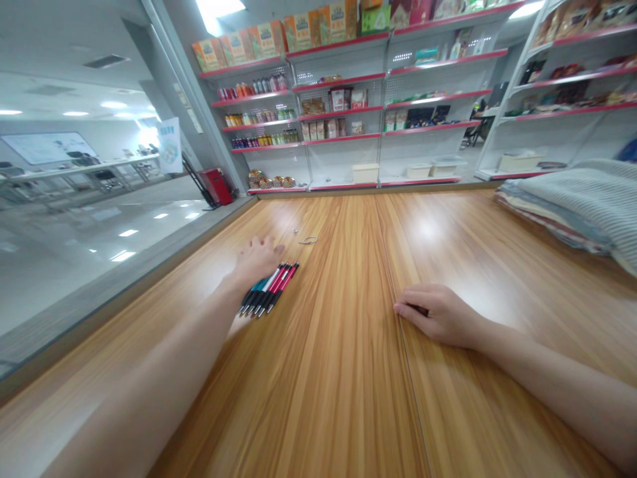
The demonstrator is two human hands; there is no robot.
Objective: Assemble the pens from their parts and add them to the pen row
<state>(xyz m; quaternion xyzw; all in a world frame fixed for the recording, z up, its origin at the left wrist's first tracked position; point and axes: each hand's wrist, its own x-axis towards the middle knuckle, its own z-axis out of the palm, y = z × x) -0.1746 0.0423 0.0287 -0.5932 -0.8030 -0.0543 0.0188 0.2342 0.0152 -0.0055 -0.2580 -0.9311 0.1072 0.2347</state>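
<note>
Several pens (pixel 269 287) with black grips lie side by side on the wooden table (pixel 343 372), their barrels teal, white and red. Just beyond their left side, my left hand (pixel 259 257) is held low with its fingers spread, close to the upper ends of the pens. It seems to hold nothing, and it covers part of the teal ones. A thin ring-shaped item (pixel 308 240) lies past the pens, near a tiny shiny piece (pixel 294 231). My right hand (pixel 435 312) rests on the table to the right, fingers curled in; a dark gap shows under the thumb, with no object visible there.
A stack of folded cloth (pixel 562 206) lies at the table's right side. Behind the far edge stand shelves (pixel 343 79) with boxes, bottles and bins. A red box-like item (pixel 216 186) stands on the floor at the left. A seam runs along the tabletop.
</note>
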